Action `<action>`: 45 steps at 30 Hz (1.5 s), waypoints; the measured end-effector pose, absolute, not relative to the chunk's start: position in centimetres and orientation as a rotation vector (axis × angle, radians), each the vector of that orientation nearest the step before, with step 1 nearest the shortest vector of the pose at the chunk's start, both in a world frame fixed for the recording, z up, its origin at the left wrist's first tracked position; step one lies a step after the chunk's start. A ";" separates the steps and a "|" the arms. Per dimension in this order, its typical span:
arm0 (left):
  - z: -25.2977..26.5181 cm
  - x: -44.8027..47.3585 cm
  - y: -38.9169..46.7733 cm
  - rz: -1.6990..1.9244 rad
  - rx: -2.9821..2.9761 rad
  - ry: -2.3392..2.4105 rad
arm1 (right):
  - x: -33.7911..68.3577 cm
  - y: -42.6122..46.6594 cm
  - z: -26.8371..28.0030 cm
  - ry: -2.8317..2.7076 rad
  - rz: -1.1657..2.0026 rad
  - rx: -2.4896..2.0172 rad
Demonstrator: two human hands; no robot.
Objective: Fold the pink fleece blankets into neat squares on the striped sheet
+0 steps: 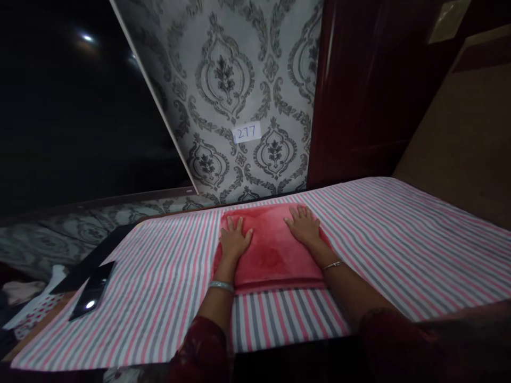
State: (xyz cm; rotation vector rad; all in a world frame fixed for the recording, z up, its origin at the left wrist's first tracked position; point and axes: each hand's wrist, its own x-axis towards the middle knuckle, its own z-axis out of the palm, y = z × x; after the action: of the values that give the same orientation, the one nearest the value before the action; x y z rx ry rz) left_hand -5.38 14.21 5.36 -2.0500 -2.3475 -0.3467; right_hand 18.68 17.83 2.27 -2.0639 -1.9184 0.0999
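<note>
A plush red-pink cloth (pixel 271 250), folded into a rough rectangle, lies on the striped tablecloth (pixel 167 276). Its layered front edge faces me. My left hand (pixel 235 239) rests flat on its left part, fingers spread. On the upper right part lies my right hand (pixel 304 226), palm down with the fingers apart. Neither hand grips the cloth; both touch its top.
A dark phone (pixel 92 291) lies on the left of the tablecloth. A large black screen (pixel 80 106) stands at the back left. A paper marked 277 (pixel 246 132) is on the patterned wall. A brown panel (pixel 467 127) rises at the right.
</note>
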 end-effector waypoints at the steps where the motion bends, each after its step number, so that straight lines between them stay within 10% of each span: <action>1: 5.3 -5.4 14.3 -0.346 -2.055 -2.343 | 18.8 17.8 2.2 -1.916 0.126 -2.053; 38: 2.9 -5.0 3.5 -0.203 -2.353 -1.828 | 20.2 4.5 -0.2 -2.252 -0.117 -1.733; 45: 0.3 -10.5 2.0 -0.866 -2.142 -2.103 | 25.2 3.6 -2.7 -1.940 0.061 -1.760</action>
State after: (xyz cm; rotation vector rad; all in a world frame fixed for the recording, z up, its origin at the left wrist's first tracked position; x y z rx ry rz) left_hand -10.52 1.98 0.30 -2.1417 -2.1029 -0.8657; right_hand 25.22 3.59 -2.66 -1.7604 -1.9400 0.0609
